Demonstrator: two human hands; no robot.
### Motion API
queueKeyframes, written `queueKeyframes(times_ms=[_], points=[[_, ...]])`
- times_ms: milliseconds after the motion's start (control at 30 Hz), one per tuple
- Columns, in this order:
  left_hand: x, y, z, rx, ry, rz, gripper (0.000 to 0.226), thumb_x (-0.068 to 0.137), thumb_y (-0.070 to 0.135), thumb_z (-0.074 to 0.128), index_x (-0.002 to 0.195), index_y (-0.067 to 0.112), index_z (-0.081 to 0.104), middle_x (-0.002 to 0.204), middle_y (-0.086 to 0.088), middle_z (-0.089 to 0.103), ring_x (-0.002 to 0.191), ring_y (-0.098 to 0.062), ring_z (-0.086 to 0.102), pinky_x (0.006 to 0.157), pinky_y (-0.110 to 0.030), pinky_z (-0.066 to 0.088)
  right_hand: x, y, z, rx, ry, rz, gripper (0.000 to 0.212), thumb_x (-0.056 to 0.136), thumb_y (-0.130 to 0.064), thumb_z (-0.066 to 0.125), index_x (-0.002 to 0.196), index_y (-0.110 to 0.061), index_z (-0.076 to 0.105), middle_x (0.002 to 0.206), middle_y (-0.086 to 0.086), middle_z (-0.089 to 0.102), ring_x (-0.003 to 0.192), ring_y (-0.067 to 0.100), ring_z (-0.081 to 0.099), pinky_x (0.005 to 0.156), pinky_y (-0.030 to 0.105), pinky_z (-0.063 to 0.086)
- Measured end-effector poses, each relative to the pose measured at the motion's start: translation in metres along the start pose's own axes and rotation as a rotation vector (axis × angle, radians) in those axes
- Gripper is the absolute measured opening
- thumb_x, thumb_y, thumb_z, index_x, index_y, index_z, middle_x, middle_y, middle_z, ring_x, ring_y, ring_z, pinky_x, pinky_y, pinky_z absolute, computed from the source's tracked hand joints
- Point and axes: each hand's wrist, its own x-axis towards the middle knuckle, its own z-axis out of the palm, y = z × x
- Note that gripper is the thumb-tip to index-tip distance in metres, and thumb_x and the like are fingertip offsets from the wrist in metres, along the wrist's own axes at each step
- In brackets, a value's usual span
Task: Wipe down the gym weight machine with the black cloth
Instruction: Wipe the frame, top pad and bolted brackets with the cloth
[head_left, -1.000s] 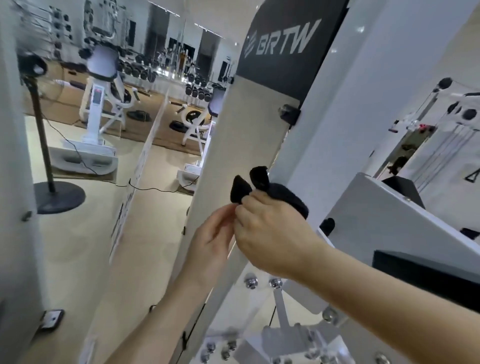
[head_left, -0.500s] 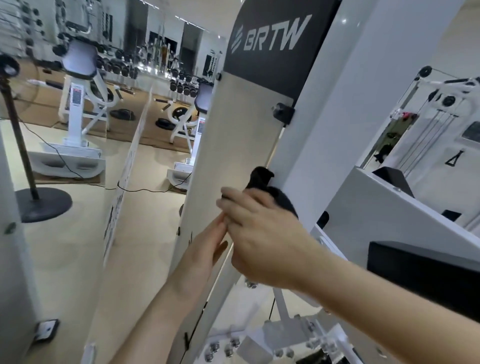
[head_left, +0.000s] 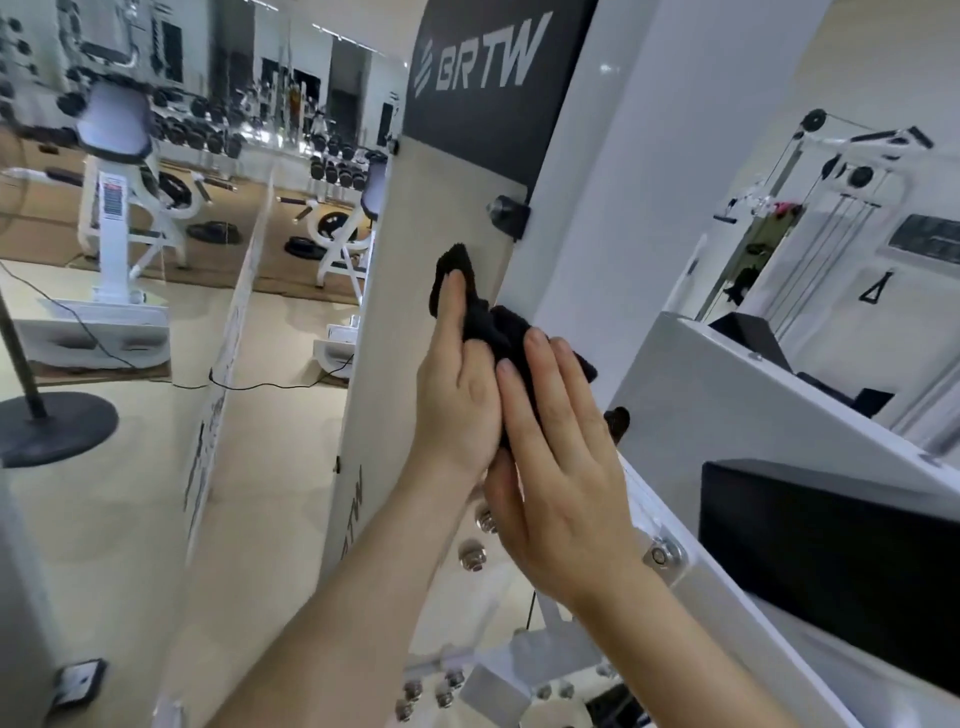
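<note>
The weight machine has a beige side panel (head_left: 415, 218) with a black "BRTW" top, and a white upright (head_left: 597, 208) beside it. The black cloth (head_left: 496, 327) is bunched against the panel's right edge, one corner sticking up. My left hand (head_left: 457, 384) lies flat with straight fingers, pressing the cloth onto the panel. My right hand (head_left: 561, 467) sits just right of it, its straight fingers resting on the cloth's lower right part. Most of the cloth is hidden under both hands.
A black pad (head_left: 831, 561) and a white frame arm (head_left: 753, 395) stand close on the right. Bolts (head_left: 470, 553) stud the frame below my hands. A round black stand base (head_left: 52, 426) and a floor cable (head_left: 270, 385) lie left. Other white machines stand behind.
My right hand has released its grip on the cloth and now lies flat on it. The left hand has moved up onto the cloth and presses it against the panel.
</note>
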Motion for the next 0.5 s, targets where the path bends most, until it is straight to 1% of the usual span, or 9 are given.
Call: queueKeyframes(times_ms=[67, 133, 167, 233, 267, 333, 400, 433, 500], points=[[-0.016, -0.025, -0.01, -0.026, -0.005, -0.028, 0.055, 0.093, 0.028, 0.039, 0.147, 0.035, 0.034, 0.144, 0.016, 0.045, 0.131, 0.0, 0.044, 0.114, -0.028, 0.031, -0.013, -0.006, 0.007, -0.01, -0.012, -0.018, 0.045, 0.092, -0.012, 0.055, 0.134, 0.003, 0.053, 0.149, 0.018, 0.04, 0.143, 0.033, 0.032, 0.113, 0.048, 0.034], [-0.044, -0.05, -0.023, -0.05, 0.016, -0.195, 0.052, 0.09, 0.042, 0.048, 0.141, 0.041, 0.045, 0.142, 0.003, 0.052, 0.131, -0.016, 0.049, 0.114, -0.043, 0.034, -0.036, -0.008, 0.015, -0.069, -0.114, -0.063, 0.046, 0.089, -0.013, 0.057, 0.134, -0.001, 0.056, 0.149, 0.012, 0.042, 0.144, 0.027, 0.031, 0.112, 0.047, 0.035], [-0.055, -0.06, -0.031, -0.104, 0.045, -0.281, 0.052, 0.087, 0.047, 0.05, 0.138, 0.036, 0.051, 0.137, -0.005, 0.057, 0.128, -0.022, 0.053, 0.112, -0.046, 0.036, -0.045, -0.012, 0.02, -0.099, -0.189, -0.085, 0.047, 0.088, -0.013, 0.054, 0.135, -0.003, 0.056, 0.15, 0.009, 0.042, 0.145, 0.025, 0.03, 0.114, 0.045, 0.033], [-0.063, -0.062, -0.042, -0.27, 0.091, -0.496, 0.046, 0.092, 0.049, 0.05, 0.117, 0.015, 0.069, 0.113, -0.012, 0.069, 0.108, -0.023, 0.066, 0.1, -0.038, 0.049, -0.056, -0.023, 0.028, -0.133, -0.284, -0.108, 0.045, 0.092, -0.014, 0.043, 0.133, -0.004, 0.058, 0.148, 0.007, 0.046, 0.144, 0.023, 0.032, 0.115, 0.043, 0.031], [-0.063, -0.063, -0.045, -0.345, 0.107, -0.615, 0.048, 0.097, 0.048, 0.047, 0.102, 0.008, 0.073, 0.097, -0.012, 0.072, 0.092, -0.021, 0.07, 0.087, -0.03, 0.055, -0.057, -0.03, 0.031, -0.119, -0.307, -0.091, 0.044, 0.094, -0.014, 0.036, 0.13, -0.003, 0.06, 0.145, 0.008, 0.05, 0.142, 0.024, 0.035, 0.115, 0.042, 0.029], [-0.061, -0.054, -0.047, -0.406, 0.046, -0.716, 0.045, 0.1, 0.041, 0.046, 0.098, 0.003, 0.07, 0.081, -0.008, 0.071, 0.077, -0.018, 0.07, 0.069, -0.022, 0.056, -0.054, -0.039, 0.034, -0.033, -0.322, -0.023, 0.045, 0.094, -0.013, 0.035, 0.129, -0.001, 0.06, 0.142, 0.01, 0.053, 0.14, 0.025, 0.038, 0.116, 0.042, 0.026], [-0.062, -0.046, -0.044, -0.246, 0.067, -0.627, 0.025, 0.102, 0.021, 0.048, 0.114, 0.009, 0.067, 0.084, -0.001, 0.073, 0.08, -0.011, 0.07, 0.072, -0.018, 0.055, -0.057, -0.036, 0.031, 0.0, -0.273, -0.02, 0.041, 0.088, -0.007, 0.047, 0.126, 0.0, 0.062, 0.137, 0.012, 0.057, 0.139, 0.025, 0.041, 0.115, 0.043, 0.031], [-0.064, -0.039, -0.042, -0.133, 0.072, -0.525, 0.03, 0.1, 0.006, 0.048, 0.123, 0.018, 0.064, 0.097, 0.003, 0.074, 0.09, -0.006, 0.069, 0.082, -0.017, 0.053, -0.063, -0.031, 0.029, 0.019, -0.229, -0.02, 0.04, 0.085, -0.002, 0.055, 0.124, 0.001, 0.063, 0.134, 0.012, 0.059, 0.137, 0.026, 0.043, 0.112, 0.045, 0.035], [-0.069, -0.029, -0.038, 0.145, -0.049, -0.256, 0.066, 0.09, -0.012, 0.042, 0.141, 0.03, 0.047, 0.137, 0.007, 0.056, 0.125, -0.001, 0.052, 0.11, -0.026, 0.039, -0.081, -0.02, 0.022, 0.076, -0.146, 0.029, 0.045, 0.081, 0.004, 0.065, 0.126, 0.001, 0.062, 0.135, 0.012, 0.058, 0.136, 0.027, 0.044, 0.107, 0.048, 0.041]])
